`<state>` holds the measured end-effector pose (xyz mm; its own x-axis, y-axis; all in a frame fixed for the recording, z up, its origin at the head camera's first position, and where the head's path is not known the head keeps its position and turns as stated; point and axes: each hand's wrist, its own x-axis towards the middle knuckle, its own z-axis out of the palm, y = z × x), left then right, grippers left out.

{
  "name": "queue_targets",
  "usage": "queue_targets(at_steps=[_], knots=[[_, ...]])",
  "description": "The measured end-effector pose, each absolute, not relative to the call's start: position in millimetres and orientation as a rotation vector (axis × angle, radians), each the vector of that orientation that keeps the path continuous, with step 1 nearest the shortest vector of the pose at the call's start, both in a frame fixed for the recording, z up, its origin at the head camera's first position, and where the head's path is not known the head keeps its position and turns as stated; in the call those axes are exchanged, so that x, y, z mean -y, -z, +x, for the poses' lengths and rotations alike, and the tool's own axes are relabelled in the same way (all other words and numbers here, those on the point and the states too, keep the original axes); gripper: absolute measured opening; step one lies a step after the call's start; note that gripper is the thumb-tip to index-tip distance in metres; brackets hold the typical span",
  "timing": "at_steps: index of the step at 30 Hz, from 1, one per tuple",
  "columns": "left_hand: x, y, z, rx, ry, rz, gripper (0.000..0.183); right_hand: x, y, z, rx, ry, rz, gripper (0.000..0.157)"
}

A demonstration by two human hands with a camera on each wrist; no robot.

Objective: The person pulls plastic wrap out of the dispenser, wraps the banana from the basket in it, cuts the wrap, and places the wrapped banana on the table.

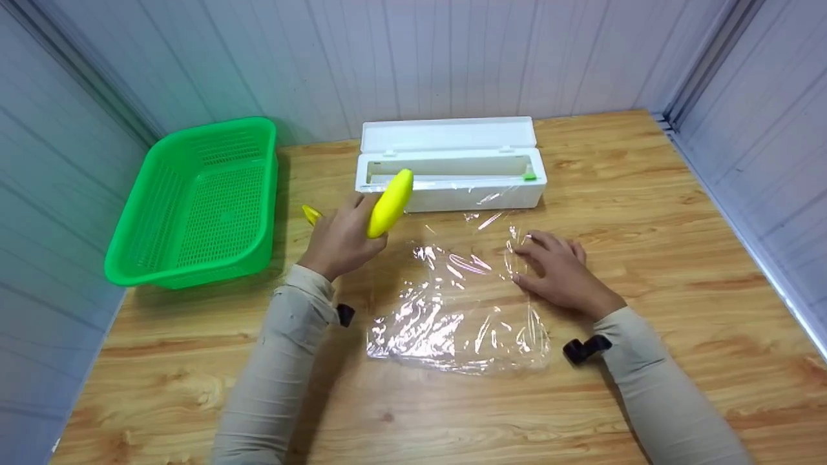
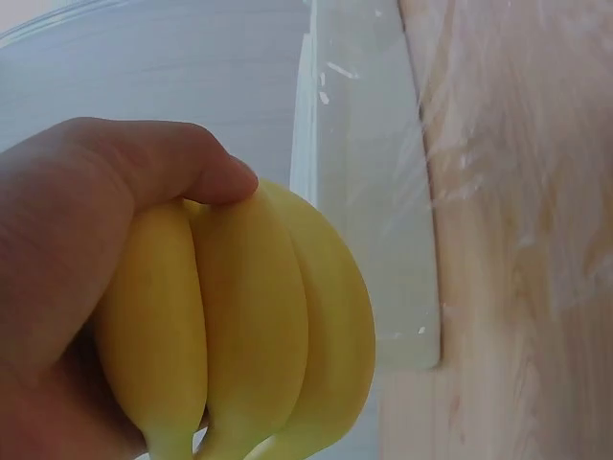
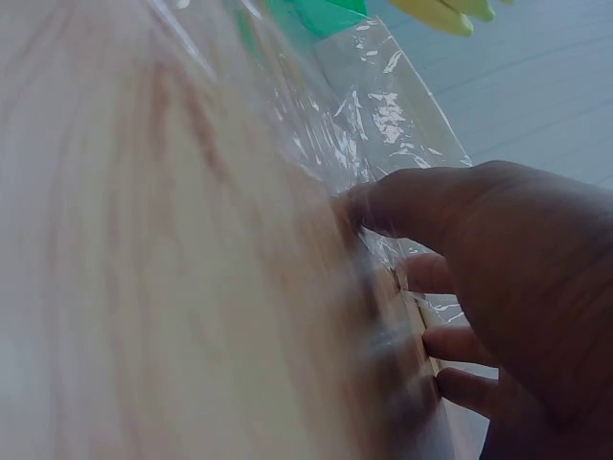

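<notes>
My left hand (image 1: 345, 239) grips a bunch of yellow bananas (image 1: 391, 203), raised above the wood-grain table in front of the white box. In the left wrist view the thumb lies across the top of the bananas (image 2: 251, 316), with their stems pointing down. A sheet of clear plastic wrap (image 1: 446, 323) stretches from the box toward the near side of the table, wrinkled and shiny. Over at its right edge is my right hand (image 1: 559, 271), thumb and fingers spread and touching the film. The right wrist view shows the thumb against the wrap (image 3: 335, 144), with the fingers apart.
A long white wrap box (image 1: 478, 197) stands near the back wall with its lid raised and a green slider (image 1: 529, 176) at its right end. To the left is a green plastic basket (image 1: 258, 255). Panelled walls enclose the table (image 1: 672, 258) on three sides.
</notes>
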<state>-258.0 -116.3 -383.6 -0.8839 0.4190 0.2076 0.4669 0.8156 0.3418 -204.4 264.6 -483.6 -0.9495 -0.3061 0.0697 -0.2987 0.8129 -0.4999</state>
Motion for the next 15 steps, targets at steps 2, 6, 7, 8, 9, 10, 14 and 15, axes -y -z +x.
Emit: queue_targets(at_steps=[2,6,7,8,9,10,14,15], knots=[[112,385,-257,2.899,0.609,-0.707,0.063,-265,484,-205,-2.977,0.821,-0.497,0.057],[105,388,-255,2.929,0.604,-0.732,0.067,-265,484,-204,-2.976,0.825,-0.499,0.056],[103,388,-254,2.929,0.593,-0.742,0.067,-265,484,-204,-2.977,0.826,-0.498,0.056],[102,389,-254,2.928,0.578,-0.754,0.067,-265,484,-204,-2.979,0.826,-0.499,0.056],[100,390,-253,2.926,0.562,-0.763,0.067,-265,484,-203,-2.979,0.826,-0.498,0.056],[99,391,-253,2.925,0.554,-0.769,0.067,-265,483,-203,-2.979,0.826,-0.497,0.057],[93,394,-251,2.937,0.531,-0.778,0.066,-265,483,-204,-2.973,0.823,-0.488,0.057],[91,395,-251,2.942,0.530,-0.777,0.066,-265,483,-204,-2.970,0.822,-0.484,0.057]])
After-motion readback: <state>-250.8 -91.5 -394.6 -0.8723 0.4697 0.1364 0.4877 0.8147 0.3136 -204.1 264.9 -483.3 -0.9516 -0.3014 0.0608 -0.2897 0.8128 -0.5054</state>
